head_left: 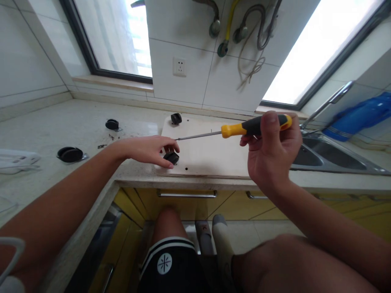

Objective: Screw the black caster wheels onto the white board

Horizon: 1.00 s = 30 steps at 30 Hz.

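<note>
My right hand (pixel 271 154) grips a yellow and black screwdriver (pixel 253 126), its shaft pointing left and lying almost level. The screwdriver's tip is right beside the fingertips of my left hand (pixel 149 149); whether a screw sits on it is too small to tell. With thumb and fingers my left hand holds a black caster wheel (pixel 171 158) at the front left corner of a white board (pixel 210 156). Another caster (pixel 176 118) stands at the board's back left corner. Small dark holes show in the board.
Two loose casters, one near the wall (pixel 112 124) and one farther forward (pixel 70 154), lie on the countertop (pixel 88 114). Small dark screws (pixel 102 146) are scattered nearby. A white power strip (pixel 18 156) is far left, a steel sink (pixel 339 154) right.
</note>
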Tool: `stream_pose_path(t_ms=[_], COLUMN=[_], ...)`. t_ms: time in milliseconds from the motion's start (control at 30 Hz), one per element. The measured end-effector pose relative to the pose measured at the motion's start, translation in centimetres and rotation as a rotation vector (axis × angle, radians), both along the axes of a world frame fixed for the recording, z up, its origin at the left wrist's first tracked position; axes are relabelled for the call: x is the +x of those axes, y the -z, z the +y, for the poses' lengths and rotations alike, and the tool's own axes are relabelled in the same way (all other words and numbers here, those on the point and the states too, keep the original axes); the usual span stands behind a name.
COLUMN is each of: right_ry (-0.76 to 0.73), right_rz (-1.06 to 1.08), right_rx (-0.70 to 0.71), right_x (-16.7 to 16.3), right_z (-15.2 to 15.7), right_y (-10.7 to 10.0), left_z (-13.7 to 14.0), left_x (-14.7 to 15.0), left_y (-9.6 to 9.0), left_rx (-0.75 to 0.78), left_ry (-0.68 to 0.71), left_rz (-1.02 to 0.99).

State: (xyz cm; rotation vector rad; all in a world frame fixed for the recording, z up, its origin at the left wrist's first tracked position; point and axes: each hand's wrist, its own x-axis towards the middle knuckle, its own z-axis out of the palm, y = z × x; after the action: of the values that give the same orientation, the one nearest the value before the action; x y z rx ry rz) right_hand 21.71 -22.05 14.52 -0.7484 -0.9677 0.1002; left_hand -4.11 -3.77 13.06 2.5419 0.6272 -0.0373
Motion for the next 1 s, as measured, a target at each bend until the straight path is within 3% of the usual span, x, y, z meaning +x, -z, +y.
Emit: stream_pose_path(t_ms=[167, 333, 467, 633, 1000], right_ry=[-0.017, -0.011, -0.059, -0.096, -0.017], right_rz=[-0.246, -0.481, -0.643, -0.688, -0.742], right_rx=[0.038, -0.047, -0.033, -0.051, -0.083], right_x=[-2.3, -4.5, -5.3, -5.6, -6.4], right_z=[-0.4, -0.4, 0.4, 1.4, 1.9], right_y=[0.2, 0.7, 1.5, 2.4, 2.7], left_z=[0.9, 1.0, 0.9, 1.0, 0.9], left_x=[-0.6, -0.5, -0.3, -0.3, -0.2], left_y=[-0.2, -0.3, -0.4, -0.4, -0.3], left_rx=[-0.008, 0.008, 0.022, 0.048, 0.098], left_ry=[0.071, 0.136, 0.161, 0.172, 0.161], left_rz=[-0.081, -0.129, -0.151, -0.148, -0.125])
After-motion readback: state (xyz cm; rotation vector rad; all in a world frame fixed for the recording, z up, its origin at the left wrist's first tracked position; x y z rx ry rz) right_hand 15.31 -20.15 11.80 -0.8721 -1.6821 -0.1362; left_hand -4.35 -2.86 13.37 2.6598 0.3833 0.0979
